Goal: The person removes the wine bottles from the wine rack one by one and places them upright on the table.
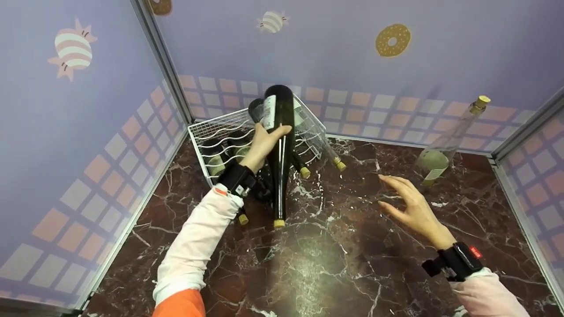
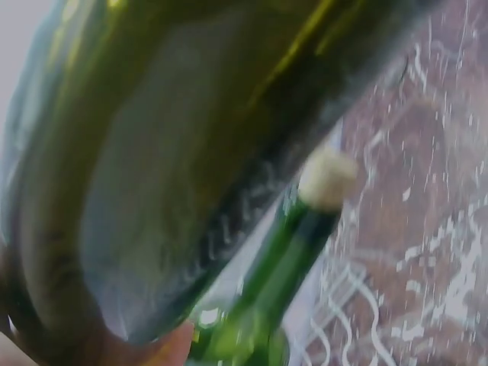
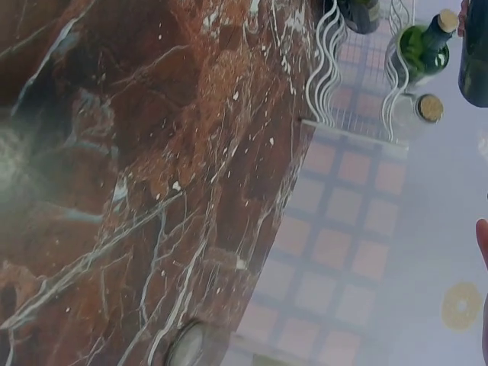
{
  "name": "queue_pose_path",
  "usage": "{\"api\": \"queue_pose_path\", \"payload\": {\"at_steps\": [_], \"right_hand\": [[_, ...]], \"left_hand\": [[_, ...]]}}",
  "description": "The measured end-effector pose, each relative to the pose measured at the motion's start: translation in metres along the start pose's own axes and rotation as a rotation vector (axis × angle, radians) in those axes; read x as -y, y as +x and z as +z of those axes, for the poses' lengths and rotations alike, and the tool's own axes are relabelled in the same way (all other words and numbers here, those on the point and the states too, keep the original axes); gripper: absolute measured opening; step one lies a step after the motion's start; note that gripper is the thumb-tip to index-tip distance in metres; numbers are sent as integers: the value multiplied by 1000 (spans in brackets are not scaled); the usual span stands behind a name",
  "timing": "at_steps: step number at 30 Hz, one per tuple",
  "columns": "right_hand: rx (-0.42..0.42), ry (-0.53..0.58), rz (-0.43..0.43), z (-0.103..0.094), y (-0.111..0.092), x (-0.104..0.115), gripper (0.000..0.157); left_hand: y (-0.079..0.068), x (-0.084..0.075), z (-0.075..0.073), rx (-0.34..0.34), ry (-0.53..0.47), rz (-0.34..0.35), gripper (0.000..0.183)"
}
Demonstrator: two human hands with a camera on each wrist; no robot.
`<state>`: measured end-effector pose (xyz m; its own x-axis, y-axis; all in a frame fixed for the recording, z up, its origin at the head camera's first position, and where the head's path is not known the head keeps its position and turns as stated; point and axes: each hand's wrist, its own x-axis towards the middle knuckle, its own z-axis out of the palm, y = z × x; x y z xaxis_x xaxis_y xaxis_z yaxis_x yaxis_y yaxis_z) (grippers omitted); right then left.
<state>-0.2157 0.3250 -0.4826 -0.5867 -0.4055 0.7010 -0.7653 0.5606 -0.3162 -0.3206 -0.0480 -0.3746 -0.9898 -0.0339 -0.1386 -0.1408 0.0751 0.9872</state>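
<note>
My left hand [image 1: 263, 145] grips a dark green wine bottle [image 1: 285, 110] round its body, thumb across the near side. The bottle is tilted, its corked neck pointing down toward me, above a white wire wine rack [image 1: 200, 152]. In the left wrist view the held bottle [image 2: 175, 145] fills the upper left, a corked green bottle [image 2: 263, 274] behind it. Several corked bottles lie in the rack, among them a clear one [image 1: 328, 152]. My right hand [image 1: 412, 207] hovers over the marble surface with loosely extended fingers, holding nothing; its nearest thing is a standing clear corked bottle [image 1: 449, 141].
A dark red marble surface [image 1: 352, 264] with white veins lies under everything. Purple panels with a tile print [image 1: 365, 114] close it in at the back, the left and the right. The rack stands in the back left part, against the back panel.
</note>
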Motion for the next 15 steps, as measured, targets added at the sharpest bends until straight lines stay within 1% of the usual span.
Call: {"api": "queue_pose_path", "payload": {"at_steps": [3, 7, 11, 15], "right_hand": [[-22, -7, 22, -3, -3, -4, 57], [-29, -19, 64, -5, -6, -11, 57], [-28, -32, 93, -6, -11, -15, 59], [-31, -40, 113, -7, -14, -17, 63]], "left_hand": [[-10, 1, 13, 55, -11, 7, 79], [-23, 3, 28, 122, -11, 14, 75], [-34, 6, 45, 188, 19, 4, 77], [-43, 11, 62, 245, 8, -7, 78]]}}
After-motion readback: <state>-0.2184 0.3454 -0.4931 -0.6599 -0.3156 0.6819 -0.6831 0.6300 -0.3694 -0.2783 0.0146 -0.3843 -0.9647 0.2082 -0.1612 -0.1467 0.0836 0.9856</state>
